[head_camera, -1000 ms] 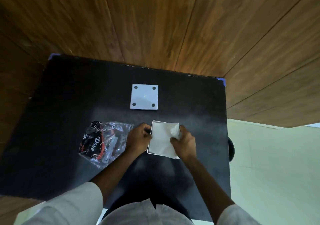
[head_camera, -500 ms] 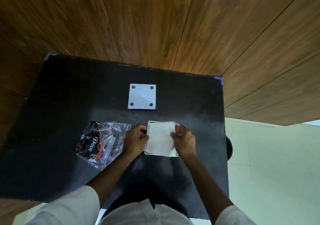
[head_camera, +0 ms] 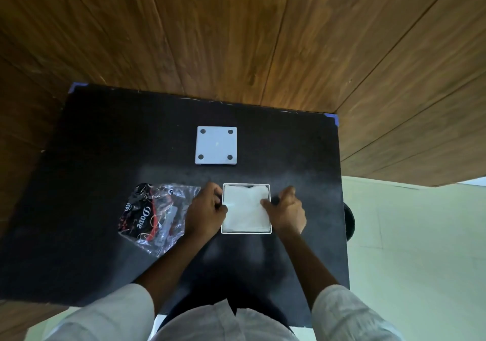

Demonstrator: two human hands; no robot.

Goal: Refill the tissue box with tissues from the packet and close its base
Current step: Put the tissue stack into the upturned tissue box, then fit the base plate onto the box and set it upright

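The white tissue box (head_camera: 246, 232) sits upside down near the middle of the black table, its open bottom filled with a stack of white tissues (head_camera: 246, 210). My left hand (head_camera: 205, 212) curls against the box's left side, thumb on the tissues' left edge. My right hand (head_camera: 287, 211) rests against the right side, thumb pressing the tissues' right edge. The white square base (head_camera: 216, 145), with four dark round feet, lies flat farther back. The clear packet (head_camera: 153, 215) with black and red print lies crumpled left of my left hand.
The black table (head_camera: 92, 143) stands against wooden wall panels, with blue tape at its far corners. A pale floor shows on the right. A dark round object (head_camera: 349, 218) sticks out past the table's right edge.
The tissues have gone down level inside the box. My right hand shifted from on top of the tissues to the box's right side; my left hand stayed at the left side.
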